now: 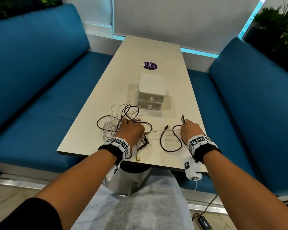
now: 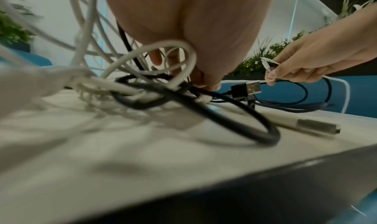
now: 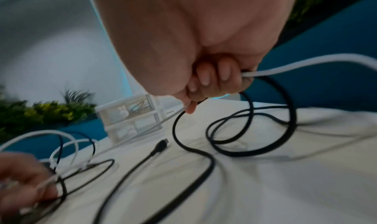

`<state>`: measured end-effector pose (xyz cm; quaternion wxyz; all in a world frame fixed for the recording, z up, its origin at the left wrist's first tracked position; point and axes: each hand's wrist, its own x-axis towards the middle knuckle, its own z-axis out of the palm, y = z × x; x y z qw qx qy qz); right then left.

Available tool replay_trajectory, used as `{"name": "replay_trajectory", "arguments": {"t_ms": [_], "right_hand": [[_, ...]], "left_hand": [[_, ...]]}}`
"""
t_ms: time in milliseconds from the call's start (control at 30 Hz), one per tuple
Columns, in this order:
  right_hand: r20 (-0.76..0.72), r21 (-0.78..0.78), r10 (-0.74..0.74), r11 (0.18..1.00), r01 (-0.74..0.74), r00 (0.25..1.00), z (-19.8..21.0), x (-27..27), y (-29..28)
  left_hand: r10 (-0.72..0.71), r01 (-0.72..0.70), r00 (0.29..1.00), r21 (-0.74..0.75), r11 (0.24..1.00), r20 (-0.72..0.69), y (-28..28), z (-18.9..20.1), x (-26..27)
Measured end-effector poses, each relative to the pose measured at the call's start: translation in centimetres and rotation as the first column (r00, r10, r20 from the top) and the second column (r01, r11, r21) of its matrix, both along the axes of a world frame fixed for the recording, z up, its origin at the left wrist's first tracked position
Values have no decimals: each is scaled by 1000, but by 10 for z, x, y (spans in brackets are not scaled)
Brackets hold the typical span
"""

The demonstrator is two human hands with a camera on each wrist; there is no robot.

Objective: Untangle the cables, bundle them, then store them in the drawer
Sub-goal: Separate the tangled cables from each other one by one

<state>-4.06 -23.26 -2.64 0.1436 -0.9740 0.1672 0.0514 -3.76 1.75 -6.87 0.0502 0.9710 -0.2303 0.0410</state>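
1. Tangle of white and black cables [image 1: 119,121] lies on the near left part of the long pale desk [image 1: 156,50], its loops crossing one another.
2. A thin white cable [image 1: 163,130] runs taut from the tangle across to the right.
3. A black cable [image 1: 170,143] lies in loose loops on the desk near the right side, one plug end [image 3: 162,144] free on the surface.
4. Left hand [image 1: 131,131] rests on the tangle, fingers curled down around cable strands at the knot.
5. Right hand [image 1: 190,130] is closed around the white cable and the black cable, connector ends sticking up above the fist.
6. White two-drawer plastic organiser [image 1: 151,92] stands beyond the cables at mid-desk, both drawers closed.
7. Round purple sticker [image 1: 150,65] lies further back.
8. Blue upholstered benches [image 1: 40,72] flank the desk.
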Motion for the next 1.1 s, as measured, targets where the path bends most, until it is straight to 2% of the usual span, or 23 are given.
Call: {"name": "replay_trajectory", "arguments": {"t_ms": [133,267,433,633,667,767,833,967,1100], "right_hand": [[59,34,188,981,-191,980,3,-7,11],[49,84,381,920,-384,923,7,-8,34],[24,76,497,864,-498,867,4,-7,57],[7,-87,522,850,-519,853,0,-8,71],[17,-63,517,855,-515,856,0,-9,71],[51,185,460,868,-461,886,1,-8,72],[40,288,432,858,-425,901,5,-10,72],[26,194,505,844,-500,862,6,-15,71],[-66,45,553,833,-551,831,2,-16,63]], "left_hand": [[-19,18,1000,68,998,22,-10,2,0],[-32,29,999,103,994,28,-18,4,-2],[-34,33,999,77,997,16,-15,3,-3],[-62,61,998,118,991,3,-11,6,-4],[-67,67,998,129,989,3,-12,8,-4],[-79,81,997,142,986,-20,-16,14,-6],[-93,94,996,145,985,-17,-17,15,-8],[-102,96,994,157,983,30,-16,6,-10],[-110,98,992,175,980,60,-9,2,-9]]}}
